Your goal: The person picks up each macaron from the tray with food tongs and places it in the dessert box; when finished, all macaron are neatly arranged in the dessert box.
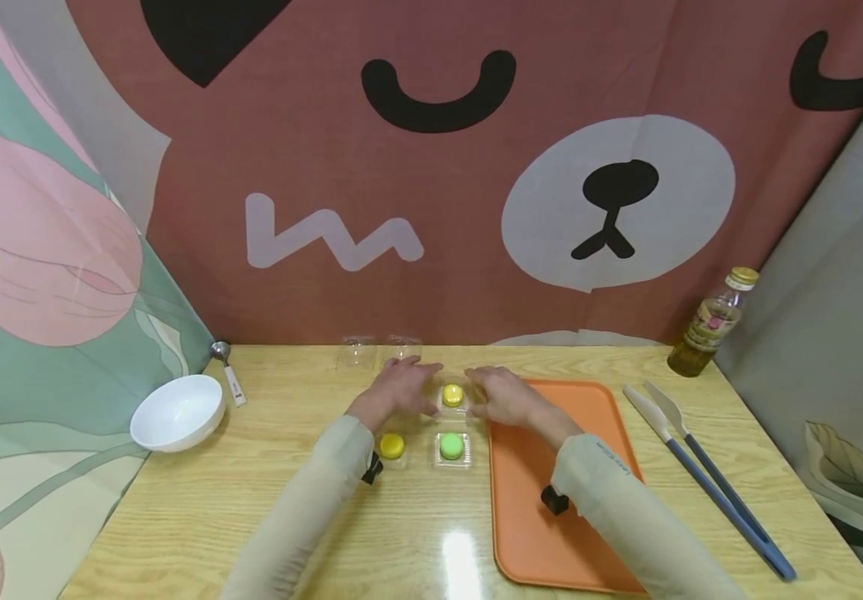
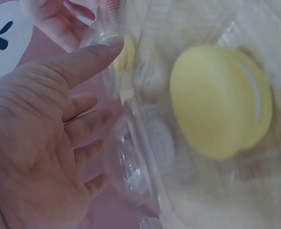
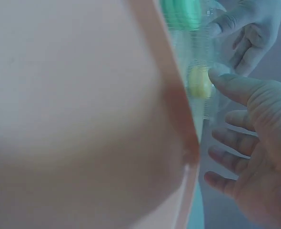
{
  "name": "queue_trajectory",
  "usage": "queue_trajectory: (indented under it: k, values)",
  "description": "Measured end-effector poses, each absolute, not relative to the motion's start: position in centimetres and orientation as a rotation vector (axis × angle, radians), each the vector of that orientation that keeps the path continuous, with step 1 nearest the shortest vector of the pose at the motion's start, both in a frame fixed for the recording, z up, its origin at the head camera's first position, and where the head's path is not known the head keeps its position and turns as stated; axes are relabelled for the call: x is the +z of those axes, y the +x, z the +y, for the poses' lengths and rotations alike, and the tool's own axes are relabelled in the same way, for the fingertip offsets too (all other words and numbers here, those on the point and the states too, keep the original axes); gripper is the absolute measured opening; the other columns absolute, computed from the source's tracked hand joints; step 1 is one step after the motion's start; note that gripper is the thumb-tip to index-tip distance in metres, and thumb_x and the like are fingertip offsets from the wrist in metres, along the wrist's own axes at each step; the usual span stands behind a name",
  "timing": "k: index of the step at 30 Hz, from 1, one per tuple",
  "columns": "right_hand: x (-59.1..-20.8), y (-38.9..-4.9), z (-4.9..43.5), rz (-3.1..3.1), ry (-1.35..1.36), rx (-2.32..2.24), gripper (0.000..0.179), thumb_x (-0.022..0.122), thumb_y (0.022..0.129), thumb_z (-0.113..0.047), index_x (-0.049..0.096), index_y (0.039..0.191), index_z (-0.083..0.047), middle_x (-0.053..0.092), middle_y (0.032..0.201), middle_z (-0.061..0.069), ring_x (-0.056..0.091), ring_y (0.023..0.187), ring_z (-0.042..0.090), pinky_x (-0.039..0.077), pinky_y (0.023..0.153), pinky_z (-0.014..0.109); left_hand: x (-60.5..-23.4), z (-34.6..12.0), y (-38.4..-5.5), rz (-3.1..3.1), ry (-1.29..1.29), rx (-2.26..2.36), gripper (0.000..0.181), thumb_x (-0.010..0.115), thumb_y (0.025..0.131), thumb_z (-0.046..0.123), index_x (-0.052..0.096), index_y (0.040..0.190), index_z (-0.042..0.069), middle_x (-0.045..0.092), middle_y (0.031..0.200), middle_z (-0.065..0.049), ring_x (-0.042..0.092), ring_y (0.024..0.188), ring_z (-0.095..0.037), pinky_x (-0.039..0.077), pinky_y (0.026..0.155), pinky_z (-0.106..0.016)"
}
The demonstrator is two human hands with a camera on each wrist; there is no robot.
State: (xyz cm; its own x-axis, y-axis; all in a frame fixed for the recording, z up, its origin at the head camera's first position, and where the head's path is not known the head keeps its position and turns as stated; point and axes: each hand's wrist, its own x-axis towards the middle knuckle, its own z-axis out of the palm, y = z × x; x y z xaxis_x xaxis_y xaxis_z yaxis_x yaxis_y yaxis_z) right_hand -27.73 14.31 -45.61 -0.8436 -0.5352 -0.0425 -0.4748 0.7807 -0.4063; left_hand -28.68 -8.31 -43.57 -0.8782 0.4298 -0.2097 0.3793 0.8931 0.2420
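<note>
My left hand point(image 1: 401, 388) and right hand point(image 1: 505, 395) reach in from either side of a yellow macaron point(image 1: 452, 395) in a clear plastic case. The fingers of both are spread and slightly bent, with thumbs right at the sides of that case. Just in front sits a light green macaron point(image 1: 451, 446) in another clear case point(image 1: 451, 464). A second yellow macaron point(image 1: 391, 446) lies below my left wrist, its clear case partly hidden by the sleeve; in the left wrist view this macaron point(image 2: 221, 102) fills the right side.
An orange tray point(image 1: 514, 500) lies under my right forearm. Two clear plastic covers point(image 1: 357, 353) are at the back edge. To the left are a white bowl point(image 1: 178, 414) and a measuring spoon point(image 1: 229, 372); to the right, an oil bottle point(image 1: 712, 325) and blue-handled tongs point(image 1: 716, 475).
</note>
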Motion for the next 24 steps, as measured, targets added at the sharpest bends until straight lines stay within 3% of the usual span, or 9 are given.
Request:
queue_trajectory:
  k: [6,15,20,24]
  values:
    - [-44.5,-27.0,13.6,2.852,-0.890,-0.604,0.070,0.072,0.094,-0.036,0.046,0.150,-0.002,0.049,0.153,0.021,0.044,0.143,0.041,0.036,0.118,0.058,-42.6,-10.3,-28.8,2.828,0.580,0.396,0.084,0.080,0.086,0.042,0.040,0.157,0.021,0.050,0.156,-0.005,0.028,0.154,-0.031,0.020,0.124,-0.058]
    - [-44.4,-24.8,10.2,2.918,-1.111,-0.575,0.058,0.069,0.096,-0.038,0.058,0.142,-0.005,0.061,0.142,0.015,0.052,0.137,0.035,0.039,0.118,0.052,-42.3,-14.6,-29.5,2.956,0.519,0.580,0.069,0.066,0.096,0.040,0.041,0.157,0.020,0.048,0.157,-0.011,0.041,0.146,-0.039,0.031,0.118,-0.065]
    - [-44.6,-23.5,9.5,2.881,-1.169,-0.512,0.060,0.070,0.095,-0.042,0.058,0.142,-0.006,0.061,0.142,0.015,0.050,0.138,0.036,0.036,0.120,0.052,-42.7,-16.8,-29.4,2.951,0.404,0.686,0.070,0.063,0.099,0.040,0.037,0.158,0.013,0.045,0.158,-0.013,0.045,0.143,-0.040,0.036,0.116,-0.062]
    - [-44.9,-22.4,10.8,2.920,-1.144,-0.485,0.065,0.075,0.090,-0.045,0.059,0.141,-0.008,0.062,0.140,0.013,0.052,0.136,0.035,0.041,0.116,0.051,-43.2,-18.2,-29.2,2.927,0.302,0.779,0.068,0.061,0.100,0.038,0.036,0.158,0.012,0.047,0.156,-0.018,0.048,0.139,-0.043,0.040,0.113,-0.062]
